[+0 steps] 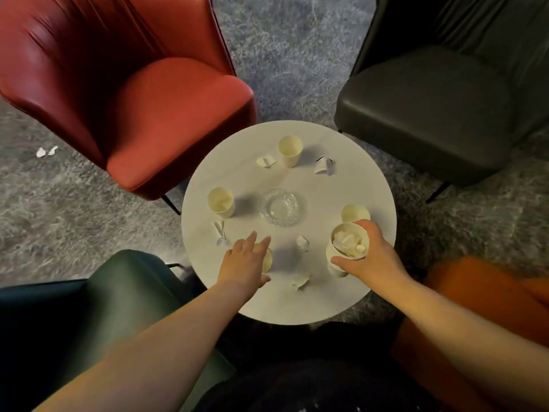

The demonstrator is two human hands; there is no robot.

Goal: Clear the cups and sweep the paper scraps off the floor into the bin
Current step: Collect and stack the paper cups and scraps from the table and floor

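On the round white table (297,298), with the glass ashtray (280,207) sitting dead centre, it's all hands at the near edge. Right of the ashtray and nearer the person, the right hand (371,254) grips a paper cup stuffed with scraps (347,248), thumb and fingers curled round its rim. Just behind that one stands an empty cup (355,213), touching or nearly so. Left of the ashtray and nearer, the left hand (245,264) reaches over a low cup (267,260), fingers straight and spread, gripping nothing; whether it touches the cup is hard to tell. Another cup (221,202) stands left of the ashtray, one more cup (290,150) beyond it. Paper scraps (302,242) lie scattered around the ashtray, and two more scraps (46,151) sit far left on the grey carpet (74,218), beside the red armchair (133,99).
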